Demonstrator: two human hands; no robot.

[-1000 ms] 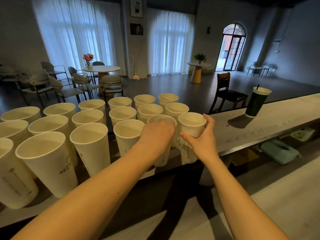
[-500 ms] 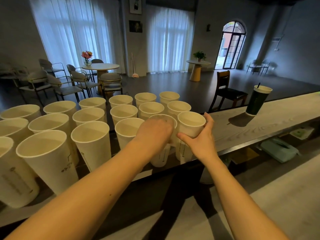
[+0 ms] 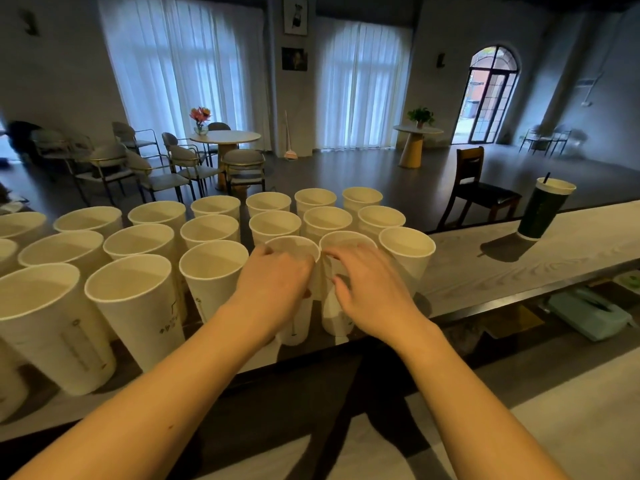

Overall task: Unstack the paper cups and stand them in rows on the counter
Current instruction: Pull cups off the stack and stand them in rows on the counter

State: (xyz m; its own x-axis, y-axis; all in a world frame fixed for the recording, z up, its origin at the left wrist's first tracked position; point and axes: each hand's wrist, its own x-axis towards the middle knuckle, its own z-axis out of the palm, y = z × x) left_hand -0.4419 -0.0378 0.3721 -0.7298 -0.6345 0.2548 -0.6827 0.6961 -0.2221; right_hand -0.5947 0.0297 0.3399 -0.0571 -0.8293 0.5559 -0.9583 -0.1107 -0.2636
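While rows stand around, both hands [image 3: 325, 285] clasp two adjoining front-row paper cups [image 3: 294, 245].

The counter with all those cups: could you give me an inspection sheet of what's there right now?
Surface: long pale wood-grain counter, dark front edge.
Job's things: white paper cups upright in three rows, open ends up; no stack seen.
Clutter: dark drink cup with straw standing apart toward the right.
Grips: left hand curled round a front-row cup; right hand over the neighbouring cup, fingers at its rim; whether it holds the cup cannot be told.
Cables: nothing seen.
Surroundings: round table with flowers and chairs, wooden chair, curtained windows, arched door, pale green item below the counter.
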